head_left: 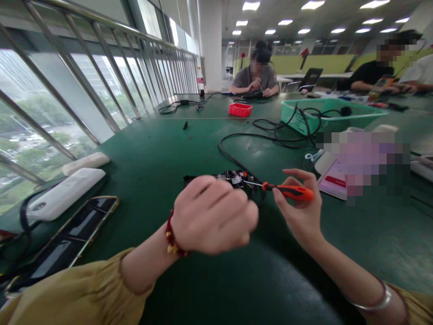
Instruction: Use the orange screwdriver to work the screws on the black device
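A screwdriver (289,191) with an orange and black handle is pinched in my right hand (302,207), its other fingers bent loosely behind. Its thin metal shaft points left and reaches a black electronic device (237,179) with exposed parts and small coloured wires. My left hand (214,214), back toward me, is closed over the near side of that device. The fingertips of this hand are hidden, and its knuckles cover much of the device. A black cable (233,155) runs from near the device toward the back right.
Phones (74,234) and white power-bank-like objects (67,194) lie at left by the railing (101,67). A small red basket (240,109) and a green basket (355,122) with cables stand farther back. A phone (333,180) lies right. Other people (257,74) sit across the green table (152,149).
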The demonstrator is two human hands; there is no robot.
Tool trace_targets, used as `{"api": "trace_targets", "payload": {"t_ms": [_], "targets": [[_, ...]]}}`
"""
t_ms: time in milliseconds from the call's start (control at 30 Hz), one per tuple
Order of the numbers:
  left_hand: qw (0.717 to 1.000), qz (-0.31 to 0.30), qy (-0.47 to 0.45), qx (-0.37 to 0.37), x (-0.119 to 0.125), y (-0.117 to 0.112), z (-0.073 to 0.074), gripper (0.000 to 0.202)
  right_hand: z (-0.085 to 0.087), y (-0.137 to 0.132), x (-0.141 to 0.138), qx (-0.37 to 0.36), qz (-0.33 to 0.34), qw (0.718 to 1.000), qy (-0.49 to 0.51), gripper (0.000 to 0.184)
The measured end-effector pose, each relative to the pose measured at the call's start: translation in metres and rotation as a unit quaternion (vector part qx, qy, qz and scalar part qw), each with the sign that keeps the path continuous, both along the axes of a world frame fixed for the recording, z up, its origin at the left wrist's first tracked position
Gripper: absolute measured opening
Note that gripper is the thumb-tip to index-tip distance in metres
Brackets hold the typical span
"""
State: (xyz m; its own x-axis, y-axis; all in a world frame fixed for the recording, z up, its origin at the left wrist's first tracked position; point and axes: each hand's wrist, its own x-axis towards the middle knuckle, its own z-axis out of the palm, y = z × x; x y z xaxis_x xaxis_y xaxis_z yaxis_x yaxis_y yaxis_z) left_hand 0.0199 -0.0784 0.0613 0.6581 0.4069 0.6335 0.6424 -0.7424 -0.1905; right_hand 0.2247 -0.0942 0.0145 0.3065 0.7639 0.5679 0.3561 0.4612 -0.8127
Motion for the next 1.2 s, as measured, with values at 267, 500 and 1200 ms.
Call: {"api": "trace_targets", "payload": {"t_ms": [267, 500, 1200], "targets": [[0.980, 0.130, -0.018, -0.152, -0.011, 0.069, -0.056, 0.042, 0.001, -0.002, -0.001, -0.055, 0.005, 0.998, -0.037, 0.016], [0.971, 0.118, 0.018, -0.207, -0.010, 0.067, -0.061, 0.037, 0.000, -0.002, -0.002, 0.020, 0.016, 0.999, -0.024, 0.047], [0.970, 0.123, 0.029, -0.208, -0.010, 0.067, -0.062, 0.035, -0.002, -0.001, -0.003, 0.046, 0.030, 0.998, -0.039, 0.046]]}}
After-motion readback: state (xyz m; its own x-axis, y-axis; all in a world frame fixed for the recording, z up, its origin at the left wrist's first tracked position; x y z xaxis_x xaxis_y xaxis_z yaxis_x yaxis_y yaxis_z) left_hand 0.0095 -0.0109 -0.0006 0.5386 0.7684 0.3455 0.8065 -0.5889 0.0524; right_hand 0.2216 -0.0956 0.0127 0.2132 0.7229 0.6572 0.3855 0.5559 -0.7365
